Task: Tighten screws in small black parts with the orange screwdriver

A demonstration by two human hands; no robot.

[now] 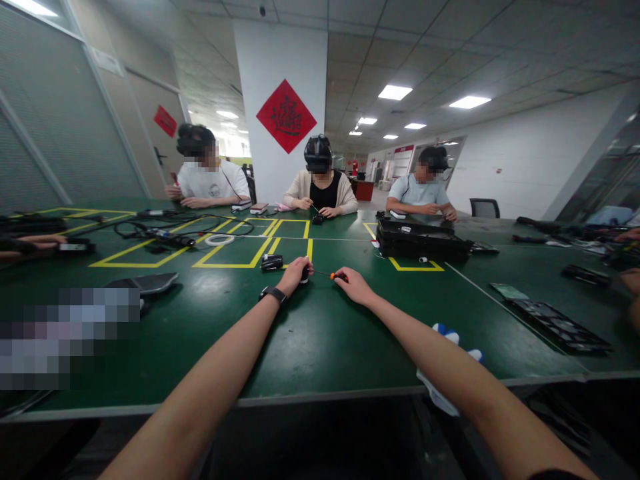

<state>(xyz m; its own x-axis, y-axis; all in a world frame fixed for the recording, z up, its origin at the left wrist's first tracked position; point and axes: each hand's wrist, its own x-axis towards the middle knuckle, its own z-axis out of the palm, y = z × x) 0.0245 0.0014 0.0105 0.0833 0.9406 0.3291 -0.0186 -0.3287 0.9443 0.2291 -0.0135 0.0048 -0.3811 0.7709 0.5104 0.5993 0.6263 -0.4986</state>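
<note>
My right hand (354,287) is closed around the orange and black handle of a screwdriver (340,277). The thin shaft points left, its tip close to my left hand (296,272). Those left fingers are pinched on a small piece, partly white and dark, mostly hidden by the hand. Just left of that hand lies a small black device (273,262) on the green table (320,347). A black watch (273,293) is on my left wrist.
A large black casing (420,240) stands ahead to the right. Cables (165,235) and a white cable coil (219,240) lie ahead left. A circuit board assembly (555,320) rests at right. White-blue gloves (437,390) hang over the near edge. Several people sit around the table.
</note>
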